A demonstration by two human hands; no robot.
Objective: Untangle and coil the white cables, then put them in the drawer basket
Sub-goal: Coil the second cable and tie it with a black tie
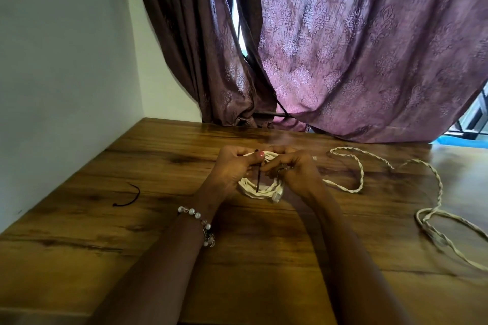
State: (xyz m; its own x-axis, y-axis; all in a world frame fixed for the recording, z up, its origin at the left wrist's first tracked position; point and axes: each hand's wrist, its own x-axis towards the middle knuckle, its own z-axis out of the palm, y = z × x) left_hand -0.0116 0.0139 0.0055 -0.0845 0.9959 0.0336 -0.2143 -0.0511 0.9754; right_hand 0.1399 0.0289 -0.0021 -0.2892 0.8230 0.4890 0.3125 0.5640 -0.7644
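Wooden table (pixel 158 232) before purple curtains (pixel 356 47); a loose black tie (pixel 129 196) lies well to the left. We hold the coiled white cable (pixel 260 192) mid-table: left hand (pixel 232 169) and right hand (pixel 293 169) both curled round its far side, pinching a second black tie (pixel 258 177) across it. Twisted cable (pixel 353 174) trails rightward, cut off at the edge. Fingertips are hidden.

No legible text, label, brand, number or sign on anything in view.
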